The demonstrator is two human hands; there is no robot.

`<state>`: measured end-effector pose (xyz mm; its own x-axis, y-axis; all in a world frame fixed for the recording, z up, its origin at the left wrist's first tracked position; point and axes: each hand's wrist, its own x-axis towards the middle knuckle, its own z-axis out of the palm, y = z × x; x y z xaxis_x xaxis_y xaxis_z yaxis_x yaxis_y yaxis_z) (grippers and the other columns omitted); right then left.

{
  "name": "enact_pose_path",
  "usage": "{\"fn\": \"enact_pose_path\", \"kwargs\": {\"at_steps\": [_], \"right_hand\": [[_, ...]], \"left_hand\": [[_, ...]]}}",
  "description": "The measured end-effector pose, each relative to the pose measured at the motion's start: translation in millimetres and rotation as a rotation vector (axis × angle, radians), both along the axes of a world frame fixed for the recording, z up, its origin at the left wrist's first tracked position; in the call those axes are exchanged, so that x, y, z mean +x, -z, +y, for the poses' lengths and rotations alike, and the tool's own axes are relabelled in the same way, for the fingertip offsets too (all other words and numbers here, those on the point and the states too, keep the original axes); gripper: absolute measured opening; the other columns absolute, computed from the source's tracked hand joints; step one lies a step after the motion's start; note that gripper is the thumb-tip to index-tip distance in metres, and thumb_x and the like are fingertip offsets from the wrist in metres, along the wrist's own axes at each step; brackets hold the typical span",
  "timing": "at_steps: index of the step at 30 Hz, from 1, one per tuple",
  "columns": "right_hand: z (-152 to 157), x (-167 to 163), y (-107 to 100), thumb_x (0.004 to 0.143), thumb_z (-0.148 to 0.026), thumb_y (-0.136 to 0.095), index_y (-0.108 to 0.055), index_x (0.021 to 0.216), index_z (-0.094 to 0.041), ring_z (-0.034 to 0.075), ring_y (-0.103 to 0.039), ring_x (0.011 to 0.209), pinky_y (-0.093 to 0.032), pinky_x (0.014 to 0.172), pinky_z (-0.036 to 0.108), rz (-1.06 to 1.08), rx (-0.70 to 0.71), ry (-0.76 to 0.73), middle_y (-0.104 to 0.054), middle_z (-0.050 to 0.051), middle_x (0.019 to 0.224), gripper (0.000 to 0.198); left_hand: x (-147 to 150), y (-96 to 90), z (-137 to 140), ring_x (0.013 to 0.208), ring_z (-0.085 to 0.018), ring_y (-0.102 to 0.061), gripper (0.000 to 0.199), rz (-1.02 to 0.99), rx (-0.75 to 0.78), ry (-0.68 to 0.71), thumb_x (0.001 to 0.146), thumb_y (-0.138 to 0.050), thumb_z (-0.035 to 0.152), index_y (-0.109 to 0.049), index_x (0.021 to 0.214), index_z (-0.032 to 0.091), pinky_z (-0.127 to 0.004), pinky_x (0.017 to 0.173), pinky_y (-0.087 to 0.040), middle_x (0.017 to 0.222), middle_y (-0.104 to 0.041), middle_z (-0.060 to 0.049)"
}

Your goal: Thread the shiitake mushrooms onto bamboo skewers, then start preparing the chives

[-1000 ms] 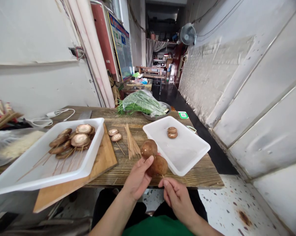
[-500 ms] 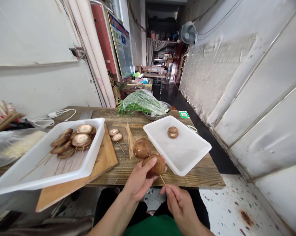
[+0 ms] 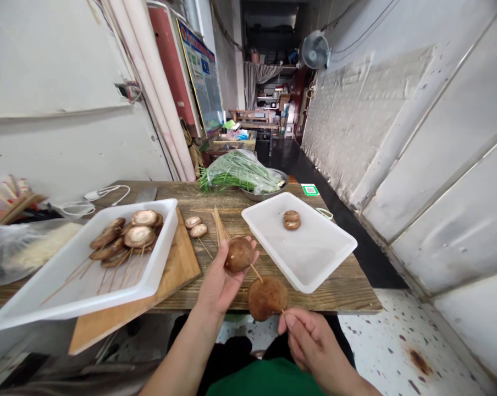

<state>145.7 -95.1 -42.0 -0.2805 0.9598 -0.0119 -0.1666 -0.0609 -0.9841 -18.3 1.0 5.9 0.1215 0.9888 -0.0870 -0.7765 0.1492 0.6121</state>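
Two brown mushroom caps are threaded on one thin wooden skewer (image 3: 255,272). My left hand (image 3: 224,278) is wrapped round the far mushroom (image 3: 239,254), thumb on one side and fingers on the other. The near mushroom (image 3: 267,297) hangs on the skewer between my hands, touched by neither. My right hand (image 3: 308,338) pinches the skewer's near end just below that mushroom. On the table beyond my left hand lies a bundle of bare skewers (image 3: 220,224). Left of it rests another skewer with two small mushrooms (image 3: 198,230), pale undersides up.
A white tray (image 3: 166,247) of skewered mushrooms (image 3: 139,237) sits partly on a wooden board (image 3: 182,269) at left. Another white tray (image 3: 326,258), at right, holds two mushrooms (image 3: 292,220). Bagged green stalks (image 3: 238,170) lie over a metal bowl (image 3: 283,187) behind.
My left hand has shifted from the near mushroom to the far one. The near mushroom has come down towards my right hand, and a stretch of skewer shows between the caps.
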Motion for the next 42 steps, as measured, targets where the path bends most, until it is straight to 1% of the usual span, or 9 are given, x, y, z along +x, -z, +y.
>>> {"fn": "enact_pose_path", "kwargs": {"at_steps": [2,5,10,15,22,27,34,39,42], "right_hand": [[-1,0,-1,0.087,-0.052,-0.041,-0.050,0.074,-0.016,0.004,-0.018,0.035,-0.014,0.035,0.017,-0.064,0.026,-0.008,-0.025,-0.012,0.040,0.040],[0,0,-1,0.088,-0.051,-0.041,-0.051,0.073,-0.015,0.005,-0.020,0.039,-0.015,0.038,0.018,-0.183,0.115,0.007,-0.024,-0.010,0.043,0.040],[2,-2,9,0.090,-0.048,-0.038,-0.052,0.076,-0.015,0.006,-0.022,0.040,-0.016,0.039,0.019,-0.209,0.182,0.041,-0.023,-0.010,0.045,0.038],[0,-7,16,0.090,-0.047,-0.039,-0.052,0.076,-0.015,0.006,-0.021,0.038,-0.015,0.038,0.019,-0.198,0.218,0.073,-0.022,-0.010,0.043,0.037],[-2,-11,18,0.090,-0.046,-0.040,-0.053,0.076,-0.015,0.005,-0.021,0.037,-0.015,0.037,0.019,-0.151,0.213,0.078,-0.023,-0.010,0.042,0.036],[-1,-12,12,0.091,-0.044,-0.038,-0.053,0.078,-0.015,0.006,-0.024,0.040,-0.018,0.038,0.019,-0.172,0.211,0.075,-0.025,-0.009,0.045,0.035],[-4,-9,8,0.090,-0.047,-0.039,-0.051,0.078,-0.016,0.006,-0.021,0.040,-0.017,0.039,0.019,-0.153,0.176,0.069,-0.023,-0.010,0.045,0.036],[2,-10,8,0.089,-0.049,-0.040,-0.050,0.078,-0.016,0.005,-0.020,0.038,-0.015,0.037,0.018,-0.059,0.119,0.083,-0.023,-0.011,0.044,0.036],[8,-12,9,0.089,-0.049,-0.041,-0.049,0.078,-0.016,0.004,-0.017,0.036,-0.013,0.036,0.017,0.006,0.086,0.078,-0.022,-0.012,0.041,0.035]], "left_hand": [[-2,-3.3,1,0.107,-0.024,-0.056,0.020,0.016,-0.014,0.013,0.081,-0.056,0.024,-0.061,0.096,0.011,-0.043,0.093,-0.045,0.107,-0.064,-0.012],[-2,-7.0,-2,0.104,-0.022,-0.058,0.015,0.065,-0.004,0.032,0.080,-0.057,0.016,-0.061,0.093,0.011,-0.045,0.093,-0.044,0.103,-0.066,-0.010],[0,-11.2,-7,0.100,-0.021,-0.059,0.016,0.120,0.040,0.019,0.078,-0.059,0.017,-0.063,0.093,0.012,-0.046,0.093,-0.045,0.100,-0.066,-0.009],[-1,-15.6,-8,0.099,-0.022,-0.060,0.016,0.124,0.052,0.048,0.078,-0.060,0.018,-0.063,0.092,0.012,-0.046,0.092,-0.044,0.098,-0.067,-0.009],[-4,-15.2,-12,0.099,-0.022,-0.060,0.017,0.129,0.050,0.058,0.077,-0.060,0.018,-0.063,0.093,0.011,-0.045,0.093,-0.045,0.098,-0.067,-0.010],[2,-9.0,-16,0.099,-0.023,-0.060,0.019,0.135,0.024,0.106,0.077,-0.061,0.019,-0.063,0.095,0.011,-0.042,0.093,-0.045,0.096,-0.068,-0.010],[6,-8.9,-14,0.096,-0.021,-0.061,0.020,0.143,0.029,0.089,0.075,-0.063,0.021,-0.064,0.093,0.011,-0.038,0.092,-0.046,0.097,-0.067,-0.010],[8,0.8,-13,0.100,-0.024,-0.060,0.028,0.120,0.071,0.070,0.077,-0.061,0.032,-0.063,0.098,0.014,-0.040,0.089,-0.047,0.100,-0.067,-0.010],[11,7.9,-16,0.101,-0.024,-0.060,0.032,0.132,0.067,0.106,0.078,-0.060,0.035,-0.062,0.102,0.015,-0.038,0.088,-0.046,0.101,-0.067,-0.010]]}}
